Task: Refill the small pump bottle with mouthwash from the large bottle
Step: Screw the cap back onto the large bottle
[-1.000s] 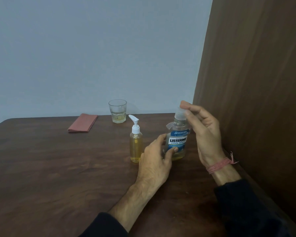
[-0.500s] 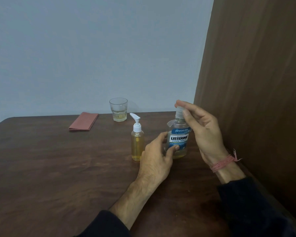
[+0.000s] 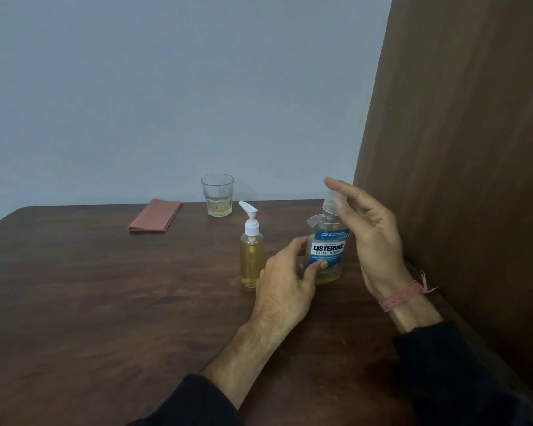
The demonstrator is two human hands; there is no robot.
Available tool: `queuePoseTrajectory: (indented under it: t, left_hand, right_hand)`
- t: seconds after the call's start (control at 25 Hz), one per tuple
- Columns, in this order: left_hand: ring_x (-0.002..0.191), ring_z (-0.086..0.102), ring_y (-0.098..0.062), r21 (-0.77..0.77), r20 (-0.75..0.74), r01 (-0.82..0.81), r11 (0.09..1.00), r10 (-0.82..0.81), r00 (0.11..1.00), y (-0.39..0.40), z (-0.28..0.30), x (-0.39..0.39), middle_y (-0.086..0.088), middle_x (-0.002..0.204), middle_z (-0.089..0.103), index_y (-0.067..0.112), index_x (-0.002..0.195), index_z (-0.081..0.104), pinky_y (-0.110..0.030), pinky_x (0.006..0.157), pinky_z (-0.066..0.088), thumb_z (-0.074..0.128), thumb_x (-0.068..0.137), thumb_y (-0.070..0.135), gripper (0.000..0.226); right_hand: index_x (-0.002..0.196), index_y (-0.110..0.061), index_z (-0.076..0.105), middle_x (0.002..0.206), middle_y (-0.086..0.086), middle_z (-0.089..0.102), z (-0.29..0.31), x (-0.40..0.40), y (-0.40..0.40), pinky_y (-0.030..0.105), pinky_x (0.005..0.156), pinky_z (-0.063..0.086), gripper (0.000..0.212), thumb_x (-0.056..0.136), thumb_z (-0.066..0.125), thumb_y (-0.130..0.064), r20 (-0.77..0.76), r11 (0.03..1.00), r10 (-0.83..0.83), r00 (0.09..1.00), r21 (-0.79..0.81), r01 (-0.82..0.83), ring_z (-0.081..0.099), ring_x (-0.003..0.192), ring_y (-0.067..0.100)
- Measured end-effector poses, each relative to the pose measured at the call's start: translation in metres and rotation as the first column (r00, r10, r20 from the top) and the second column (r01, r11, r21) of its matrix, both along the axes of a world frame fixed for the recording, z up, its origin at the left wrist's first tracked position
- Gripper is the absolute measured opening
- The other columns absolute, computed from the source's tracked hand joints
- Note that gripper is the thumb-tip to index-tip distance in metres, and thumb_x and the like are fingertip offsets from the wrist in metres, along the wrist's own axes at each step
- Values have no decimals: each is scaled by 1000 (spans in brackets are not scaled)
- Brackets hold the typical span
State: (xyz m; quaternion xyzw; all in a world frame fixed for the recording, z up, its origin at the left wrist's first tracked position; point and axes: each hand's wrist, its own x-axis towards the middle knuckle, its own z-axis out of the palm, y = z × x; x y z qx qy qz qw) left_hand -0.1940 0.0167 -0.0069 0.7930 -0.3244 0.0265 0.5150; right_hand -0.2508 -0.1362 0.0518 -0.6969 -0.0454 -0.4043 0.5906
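Head view: the large mouthwash bottle stands upright on the bench, near its right edge by the brown wall panel. The left hand has its grip curled round the bottle's lower body; the right hand pinches its clear cap. The small pump bottle stands just left of it. A glass and folded cloth sit along the far edge, with bare bench to the left.
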Motion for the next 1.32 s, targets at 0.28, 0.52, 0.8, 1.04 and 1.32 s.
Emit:
queuePoseTrajectory:
  t: [0.28,0.52,0.8,1.04,1.32]
  left_hand:
    - [117,76,1,20,48,-90,996,89,995,-2,1,-2,18,134,81,33,143,71,-33,105,64,83,103,44,43]
    - [108,70,10,41,93,-139,989,135,986,-2,2,-2,19,133,81,35,141,71,-19,97,59,86,100,46,45]
    - [127,73,0,27,65,-83,996,81,995,-1,0,0,17,140,79,33,147,68,-31,110,61,83,104,42,47]
    - [132,72,-2,28,65,-92,995,90,994,-1,-4,3,16,145,77,33,152,65,-27,111,58,82,104,42,51]
    - [126,73,2,18,99,-125,992,123,988,0,-2,-1,20,139,79,38,147,68,-28,109,60,84,102,43,48]
  right_hand:
    - [106,-23,84,113,3,82,1,0,11,48,92,65,20,88,91,-22,22,945,-326,945,25,326,79,106,23]
    - [97,-36,85,109,7,78,1,3,27,25,73,59,27,75,94,-48,22,849,-527,849,55,526,73,95,20]
    - [106,-34,83,111,7,75,-1,3,27,30,72,56,27,84,88,-49,-25,882,-470,882,33,471,65,93,17]
    - [124,-35,80,129,-4,77,2,-2,23,55,99,61,23,104,73,-28,-39,944,-331,943,-37,329,71,121,19]
    - [113,-38,83,113,1,73,0,-4,27,38,82,62,21,92,84,-33,-36,867,-497,867,-55,495,64,97,5]
